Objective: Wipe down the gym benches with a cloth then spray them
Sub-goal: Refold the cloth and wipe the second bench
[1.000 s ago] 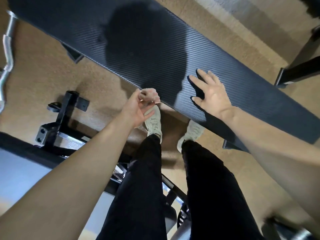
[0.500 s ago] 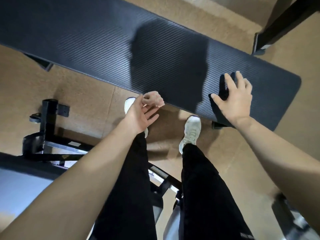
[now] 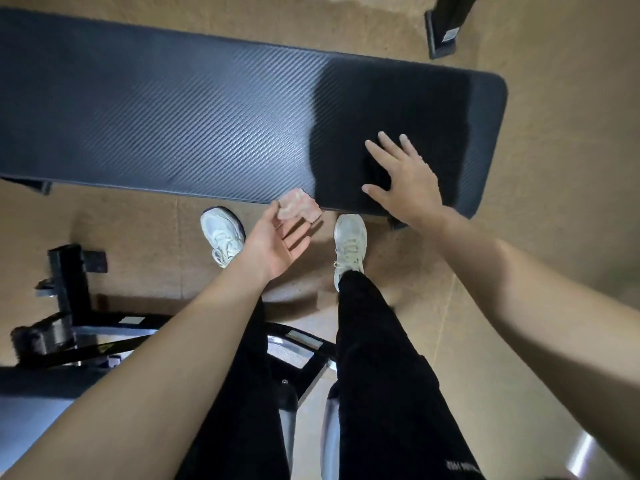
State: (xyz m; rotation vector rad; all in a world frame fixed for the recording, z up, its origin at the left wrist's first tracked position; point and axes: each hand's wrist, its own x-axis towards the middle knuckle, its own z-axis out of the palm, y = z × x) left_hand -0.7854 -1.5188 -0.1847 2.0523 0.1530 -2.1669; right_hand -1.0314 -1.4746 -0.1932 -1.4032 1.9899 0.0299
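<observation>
the pink cloth (image 3: 298,207) (judged light and soft, best bunched in the palm) is pinched by the left hand (image 3: 277,244) just off the bench (image 3: 173,116); the right hand (image 3: 405,181) is laid flat on it, fingers spread.

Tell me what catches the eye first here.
The long black bench pad fills the upper frame. The right hand spreads open over its right end, while the left hand holds a small pinkish cloth at the pad's near edge, just above two white shoes.
</observation>
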